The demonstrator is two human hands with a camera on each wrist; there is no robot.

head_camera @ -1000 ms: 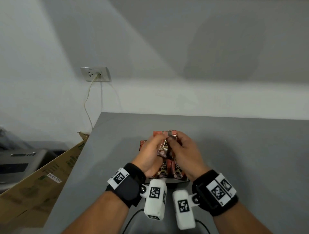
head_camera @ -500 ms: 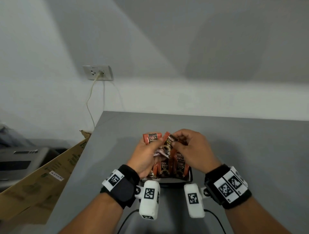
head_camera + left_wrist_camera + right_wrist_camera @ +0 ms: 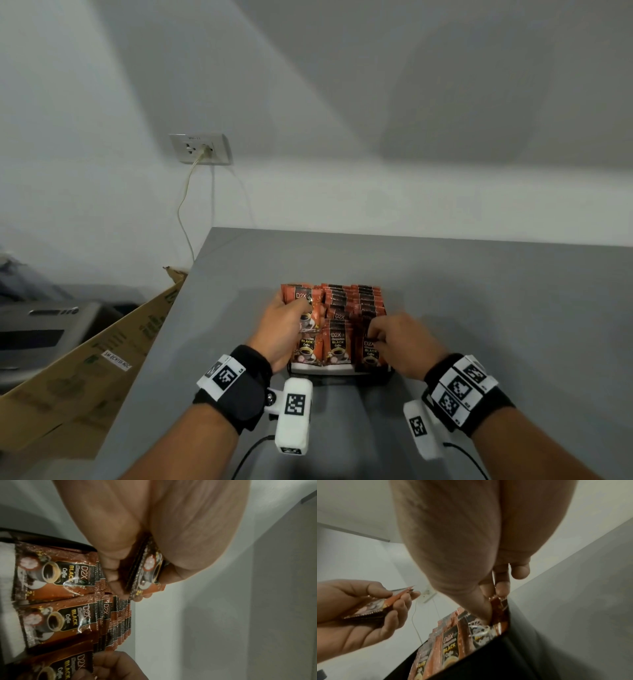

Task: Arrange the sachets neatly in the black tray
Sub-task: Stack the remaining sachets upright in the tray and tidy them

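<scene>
The left hand [image 3: 286, 327] is gripping a spare stack of orange foil coffee sachets [image 3: 303, 301] above the black tray [image 3: 342, 376] on the grey tabletop [image 3: 496, 308], feeding supply; the right hand [image 3: 399, 342] is pinching a front sachet [image 3: 370, 351], seemingly squaring the right row.

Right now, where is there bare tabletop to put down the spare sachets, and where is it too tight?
Bare grey tabletop lies right of the black tray, and more beyond it toward the white wall. A narrower strip runs between the tray and the table's left edge. The tray is crowded: three rows of orange coffee sachets, with the left hand and right hand over them.
</scene>
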